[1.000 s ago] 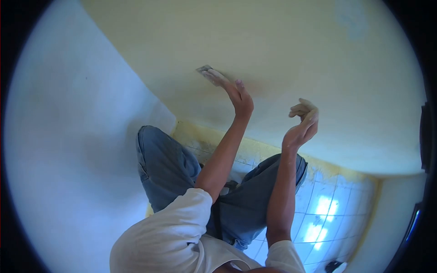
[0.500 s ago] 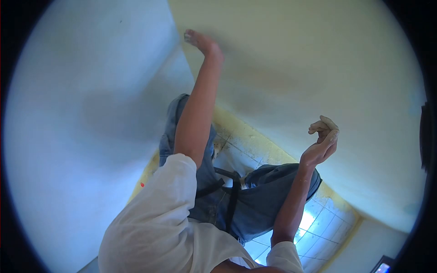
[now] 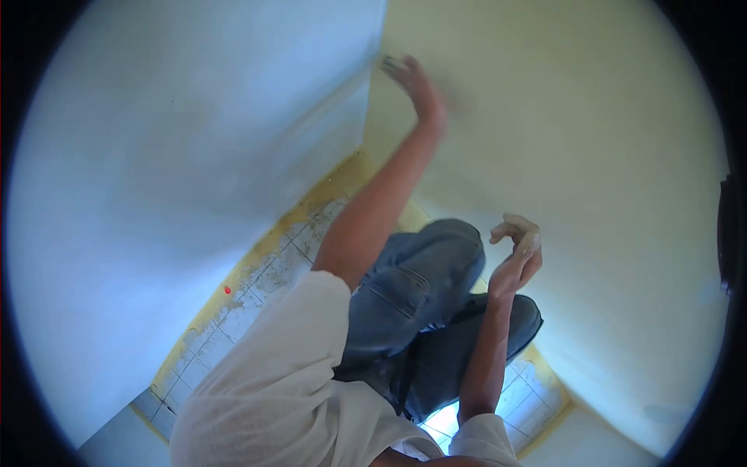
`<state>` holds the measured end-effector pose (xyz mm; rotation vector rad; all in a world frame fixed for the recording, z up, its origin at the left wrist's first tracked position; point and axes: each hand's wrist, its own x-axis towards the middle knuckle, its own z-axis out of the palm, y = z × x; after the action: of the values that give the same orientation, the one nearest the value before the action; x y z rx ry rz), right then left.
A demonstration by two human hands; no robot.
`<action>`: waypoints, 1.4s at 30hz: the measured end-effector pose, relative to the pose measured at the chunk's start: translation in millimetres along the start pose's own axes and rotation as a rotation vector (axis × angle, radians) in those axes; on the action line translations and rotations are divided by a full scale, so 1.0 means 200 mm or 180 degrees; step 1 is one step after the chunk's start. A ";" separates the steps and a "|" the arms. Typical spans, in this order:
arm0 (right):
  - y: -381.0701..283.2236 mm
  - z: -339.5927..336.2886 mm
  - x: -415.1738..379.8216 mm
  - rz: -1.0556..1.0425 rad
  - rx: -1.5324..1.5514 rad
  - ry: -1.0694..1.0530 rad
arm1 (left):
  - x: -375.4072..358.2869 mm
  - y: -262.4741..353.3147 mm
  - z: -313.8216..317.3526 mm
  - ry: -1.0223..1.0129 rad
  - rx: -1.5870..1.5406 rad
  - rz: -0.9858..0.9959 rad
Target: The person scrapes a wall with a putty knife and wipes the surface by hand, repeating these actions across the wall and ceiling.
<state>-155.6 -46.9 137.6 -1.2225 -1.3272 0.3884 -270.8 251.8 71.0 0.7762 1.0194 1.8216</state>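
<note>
My left hand (image 3: 414, 84) is raised on the yellowish wall (image 3: 545, 101), close to the corner with the bluish-white wall (image 3: 194, 148). Its fingers stretch toward the corner and look greyish at the tips, slightly smeared by motion. The palm side is hidden, so I cannot see whether anything thin lies beneath it. Nearer to me, my right hand (image 3: 517, 253) hangs in the air above my knee, in front of the same wall. Pale dust coats its loosely curled fingers, which are apart and hold nothing visible.
My bent legs in blue jeans (image 3: 420, 288) fill the narrow space between the walls. Below are white floor tiles (image 3: 214, 346) with dirt and debris, edged by a yellow strip (image 3: 284, 226). A small red spot (image 3: 227, 290) shows by the left wall.
The view has turned, so the wall corner sits further right and more floor shows at left. My left knee has swung right. My left hand remains on the wall by the corner.
</note>
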 end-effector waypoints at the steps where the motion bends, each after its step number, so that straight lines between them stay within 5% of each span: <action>1: 0.01 0.04 -0.01 0.0030 0.0013 -0.0060 | -0.01 -0.02 -0.01 0.0000 0.0420 0.0279; 4: 0.07 0.12 -0.01 0.0257 0.0277 -0.0096 | -0.23 0.14 -0.07 -0.0384 0.0453 0.0302; 10: 0.08 0.41 0.08 0.0844 0.1349 -0.0276 | -0.07 0.02 -0.11 -0.0025 0.0144 0.0038; 13: 0.11 0.61 0.26 0.1096 0.1932 -0.0273 | -0.17 -0.06 -0.21 -0.0786 0.0768 0.0660; 17: 0.14 0.77 0.35 0.1157 0.2107 0.0121 | 0.23 -0.21 -0.26 0.0535 -0.0539 -0.0187; 20: 0.25 0.71 0.22 0.1148 0.2028 0.0320 | 0.20 -0.32 -0.17 0.0479 0.0003 -0.0284; 23: 0.38 0.67 0.12 0.1497 0.2070 0.0666 | -0.10 -0.11 -0.17 -0.0110 0.0507 -0.0273; 26: 0.33 0.67 0.29 0.1607 0.2405 0.1027 | 0.11 -0.42 -0.22 0.0081 -0.0344 -0.0438; 29: 0.28 0.73 0.47 0.1180 0.2256 0.0388 | 0.04 -0.26 -0.15 0.0215 -0.0027 -0.0641; 32: 0.40 0.82 0.56 0.0725 0.1780 -0.0069 | -0.13 -0.32 -0.20 -0.0540 0.0474 -0.0328; 33: 0.45 0.84 0.55 0.0604 0.1582 -0.0158 | -0.08 -0.31 -0.23 -0.0429 0.0100 -0.0161; 36: 0.55 0.88 0.50 0.0458 0.1096 -0.0298 | 0.16 -0.32 -0.34 -0.0442 -0.1900 -0.1047; 37: 0.55 0.88 0.47 0.0575 0.1085 -0.0257 | 0.17 -0.33 -0.33 -0.0338 -0.1790 -0.1256; 40: 0.50 0.85 0.47 0.0523 0.0948 -0.0158 | 0.00 -0.37 -0.17 -0.0025 0.0261 -0.0185; 42: 0.49 0.87 0.51 0.0360 0.0922 -0.0053 | -0.05 -0.45 -0.18 -0.0199 0.0330 0.0044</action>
<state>-237.0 151.4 71.2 -1.0543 -1.1719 0.6495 -260.5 255.4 -26.4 0.8993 1.0768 1.7561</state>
